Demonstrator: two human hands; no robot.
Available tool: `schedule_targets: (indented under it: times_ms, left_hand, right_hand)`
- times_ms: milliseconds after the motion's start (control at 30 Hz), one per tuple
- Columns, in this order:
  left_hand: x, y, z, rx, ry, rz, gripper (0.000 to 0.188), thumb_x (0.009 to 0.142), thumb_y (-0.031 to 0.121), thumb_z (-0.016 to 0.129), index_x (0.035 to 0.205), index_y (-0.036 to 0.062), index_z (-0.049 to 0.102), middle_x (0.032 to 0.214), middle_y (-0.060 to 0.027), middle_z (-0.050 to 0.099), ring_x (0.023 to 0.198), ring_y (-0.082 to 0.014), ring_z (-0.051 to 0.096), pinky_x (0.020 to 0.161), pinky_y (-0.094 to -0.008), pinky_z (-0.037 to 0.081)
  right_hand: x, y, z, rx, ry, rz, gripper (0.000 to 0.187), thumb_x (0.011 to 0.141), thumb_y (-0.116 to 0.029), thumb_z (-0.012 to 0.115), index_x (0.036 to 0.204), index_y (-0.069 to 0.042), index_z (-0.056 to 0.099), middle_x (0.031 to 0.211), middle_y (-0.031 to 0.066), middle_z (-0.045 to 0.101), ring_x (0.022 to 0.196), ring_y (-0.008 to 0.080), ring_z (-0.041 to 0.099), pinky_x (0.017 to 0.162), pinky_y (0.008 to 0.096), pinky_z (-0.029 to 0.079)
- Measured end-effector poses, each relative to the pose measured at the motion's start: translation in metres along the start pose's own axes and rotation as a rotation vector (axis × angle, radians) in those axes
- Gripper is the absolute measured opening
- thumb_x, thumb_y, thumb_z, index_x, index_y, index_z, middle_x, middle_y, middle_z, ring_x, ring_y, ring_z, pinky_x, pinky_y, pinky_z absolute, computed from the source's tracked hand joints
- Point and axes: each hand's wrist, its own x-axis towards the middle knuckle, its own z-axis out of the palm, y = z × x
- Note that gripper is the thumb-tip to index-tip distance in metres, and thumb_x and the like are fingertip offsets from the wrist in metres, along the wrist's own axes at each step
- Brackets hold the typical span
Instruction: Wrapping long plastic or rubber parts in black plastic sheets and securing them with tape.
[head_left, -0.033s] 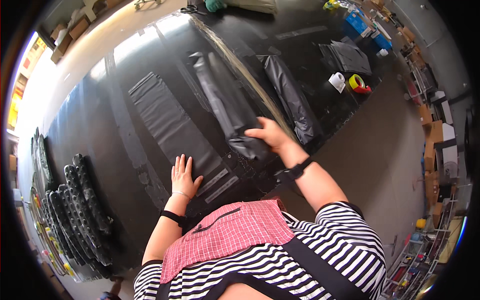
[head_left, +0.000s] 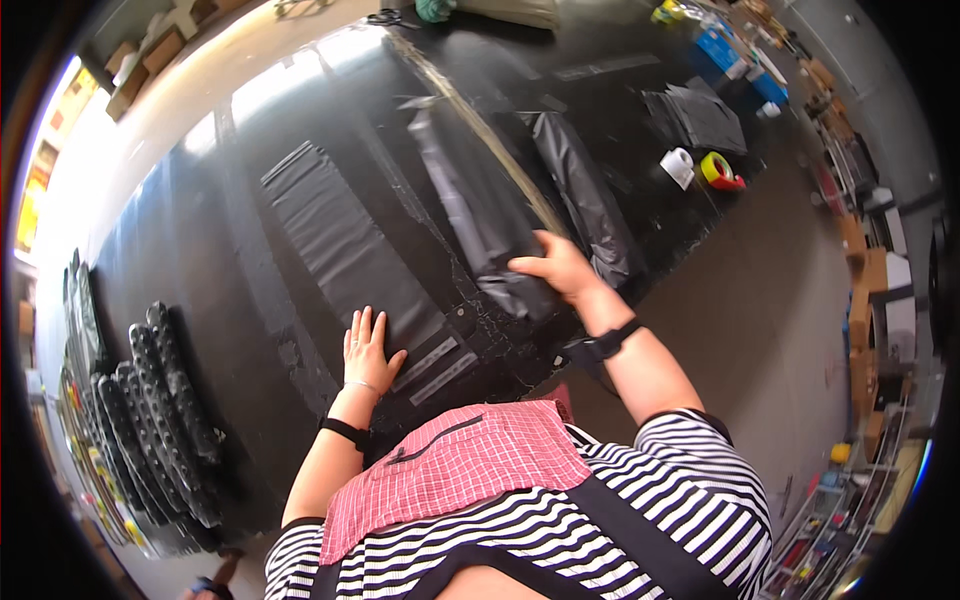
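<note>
My left hand (head_left: 370,352) lies flat with fingers spread on the near end of a long, flat black plastic sheet (head_left: 345,235) on the black table. My right hand (head_left: 562,268) grips the near end of a long folded black plastic bundle (head_left: 478,205), thumb on top. That bundle is slightly smeared by motion. To its right lies another long black plastic bundle (head_left: 582,190), and a tan strip (head_left: 490,135) runs along the table between them. Two short grey strips (head_left: 440,378) lie by my left hand.
Bumpy black plastic rolls (head_left: 165,400) are piled at the table's left edge. Far right are a stack of black sheets (head_left: 700,115), a white roll (head_left: 678,167), a yellow-and-red tape dispenser (head_left: 720,172) and a blue bin (head_left: 735,58). Scissors (head_left: 383,17) lie at the far edge.
My right hand has shifted to the right, carrying the folded black plastic bundle nearer to the tan strip. My left hand stays in place on the flat sheet.
</note>
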Motion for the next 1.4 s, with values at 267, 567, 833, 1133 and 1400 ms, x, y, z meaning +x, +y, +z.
schedule_targets:
  times_ms: [267,567,833,1133,1400]
  left_hand:
    - [0.007,-0.005,-0.026,-0.178,0.064,0.168,0.07,0.084,0.033,0.072,0.145,0.013,0.045,0.158,-0.0153,0.029,0.15,-0.0338,0.019,0.118,-0.0502,0.025]
    - [-0.192,-0.321,-0.149,0.621,0.492,-1.339,0.053,0.093,0.025,0.051,0.142,0.0075,0.039,0.153,-0.0165,0.034,0.144,-0.0353,0.028,0.103,-0.0649,0.033]
    - [-0.247,-0.371,-0.183,0.016,0.442,-1.077,0.048,0.071,0.041,0.078,0.097,0.0004,0.07,0.096,-0.0208,0.072,0.091,-0.0328,0.07,0.081,-0.0425,0.053]
    - [-0.119,-0.068,-0.096,-1.167,0.494,-0.378,0.03,0.085,0.028,0.072,0.096,0.0,0.065,0.084,-0.0058,0.067,0.077,-0.0127,0.064,0.07,-0.0301,0.052]
    - [-0.028,-0.018,-0.009,-0.423,-0.002,0.185,0.032,0.087,0.025,0.07,0.11,0.0037,0.065,0.108,-0.014,0.066,0.107,-0.0341,0.061,0.094,-0.0403,0.05]
  right_hand:
    - [-0.031,0.084,-0.175,-0.89,0.2,0.063,0.09,0.066,-0.03,0.085,0.14,0.001,0.045,0.133,0.0258,0.056,0.129,0.0375,0.05,0.109,0.0401,0.039]
    - [0.009,0.034,-0.142,-1.13,0.287,0.089,0.087,0.074,-0.035,0.08,0.142,0.005,0.043,0.138,0.0292,0.051,0.13,0.0393,0.05,0.11,0.041,0.038]
    - [0.008,-0.012,0.068,-0.536,-0.049,-0.165,0.051,0.086,-0.02,0.069,0.132,-0.001,0.057,0.127,0.0181,0.064,0.114,0.0225,0.065,0.097,0.0336,0.05]
    - [-0.055,-0.089,0.247,0.252,-0.619,0.163,0.07,0.09,-0.031,0.073,0.146,-0.004,0.04,0.134,0.0188,0.055,0.116,0.0223,0.059,0.09,0.0353,0.053]
    - [-0.087,-0.032,0.112,0.048,-0.212,0.051,0.068,0.073,-0.013,0.082,0.131,0.0,0.051,0.116,0.0083,0.064,0.105,0.0191,0.061,0.095,0.0341,0.047]
